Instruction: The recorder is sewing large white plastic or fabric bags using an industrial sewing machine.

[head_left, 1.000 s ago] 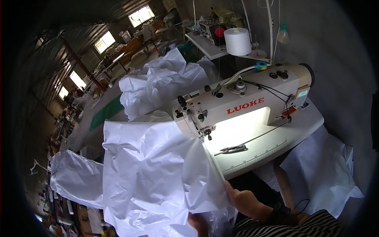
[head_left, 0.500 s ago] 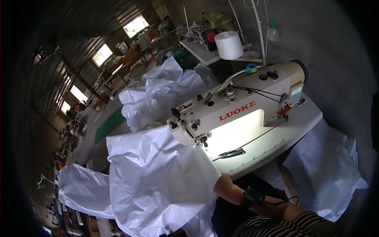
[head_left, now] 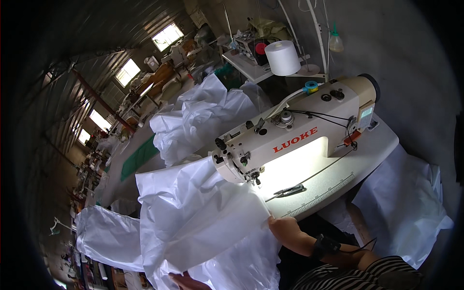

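A large white sheet of thin, slightly shiny material (head_left: 203, 217) drapes over the left end of the sewing machine's work surface, its upper corner under the machine head by the needle. My right hand (head_left: 286, 229) is closed on the sheet's right edge, just in front of the machine bed; some fingers are hidden. At the lower edge of the view, my left hand (head_left: 189, 282) grips the sheet's lower edge, only partly visible. The sewing machine (head_left: 299, 121) is lit under its arm. Dark thread snips (head_left: 290, 190) lie on the bed, near a printed ruler scale (head_left: 319, 198).
Crumpled white material (head_left: 198, 116) is heaped behind the machine head. More white material (head_left: 401, 193) hangs at the right. A white thread cone (head_left: 282, 58) stands behind the machine, and a small oil bottle (head_left: 335, 42) hangs by the wall. A green strip (head_left: 139, 157) lies at the left.
My left hand has come further into view at the lower edge, lifting the sheet's lower edge into a fold. The right hand keeps its hold; the whole view has shifted slightly.
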`<state>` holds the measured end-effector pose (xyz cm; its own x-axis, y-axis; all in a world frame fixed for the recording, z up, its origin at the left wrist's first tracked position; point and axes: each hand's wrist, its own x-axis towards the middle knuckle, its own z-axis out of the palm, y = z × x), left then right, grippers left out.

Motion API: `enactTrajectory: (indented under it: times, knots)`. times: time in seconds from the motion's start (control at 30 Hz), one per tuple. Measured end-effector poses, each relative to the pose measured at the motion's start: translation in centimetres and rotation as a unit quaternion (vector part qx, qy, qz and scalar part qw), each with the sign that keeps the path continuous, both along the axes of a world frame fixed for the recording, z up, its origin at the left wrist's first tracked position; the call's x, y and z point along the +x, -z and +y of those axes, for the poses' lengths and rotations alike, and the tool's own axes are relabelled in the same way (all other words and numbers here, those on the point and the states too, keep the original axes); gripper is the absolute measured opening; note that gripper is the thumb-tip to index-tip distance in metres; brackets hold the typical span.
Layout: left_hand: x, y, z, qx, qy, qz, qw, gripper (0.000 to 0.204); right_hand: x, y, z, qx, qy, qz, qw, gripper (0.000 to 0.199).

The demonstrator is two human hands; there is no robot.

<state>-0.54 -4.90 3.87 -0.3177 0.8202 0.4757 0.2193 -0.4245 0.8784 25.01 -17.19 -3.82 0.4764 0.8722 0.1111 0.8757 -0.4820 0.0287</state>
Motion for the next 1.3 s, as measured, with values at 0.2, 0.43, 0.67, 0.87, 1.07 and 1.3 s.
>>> enactTrajectory:
  times: [0.2, 0.43, 0.67, 0.87, 1.07, 1.3]
  knots:
    - [-7.1, 5.4, 18.6, 0.186, -0.022, 0.301, 0.935, 0.046, 0.6, 0.6, 0.5, 0.010, -0.005, -0.020, 1.000, 0.052]
    - [-0.9, 3.7, 28.9, -0.085, 0.338, -0.254, 0.902, 0.044, 2.9, 1.9, 5.9, 0.022, 0.010, -0.049, 0.998, 0.048]
    - [0.8, 3.8, 22.7, -0.185, 0.161, -0.181, 0.952, 0.062, 3.2, 1.0, 5.3, 0.035, 0.001, 0.026, 0.999, 0.052]
    - [7.0, 0.9, 5.8, 0.134, 0.245, 0.413, 0.867, 0.046, 2.5, 0.9, 6.1, -0.031, -0.010, -0.046, 0.998, 0.058]
    - [14.9, 2.8, 7.7, -0.011, 0.347, 0.582, 0.736, 0.059, 3.4, 0.5, 6.9, -0.022, 0.006, -0.024, 0.999, 0.056]
    - [14.4, 6.8, 13.8, 0.037, 0.451, 0.492, 0.744, 0.050, 3.5, 0.6, 7.0, 0.006, 0.007, -0.005, 1.000, 0.052]
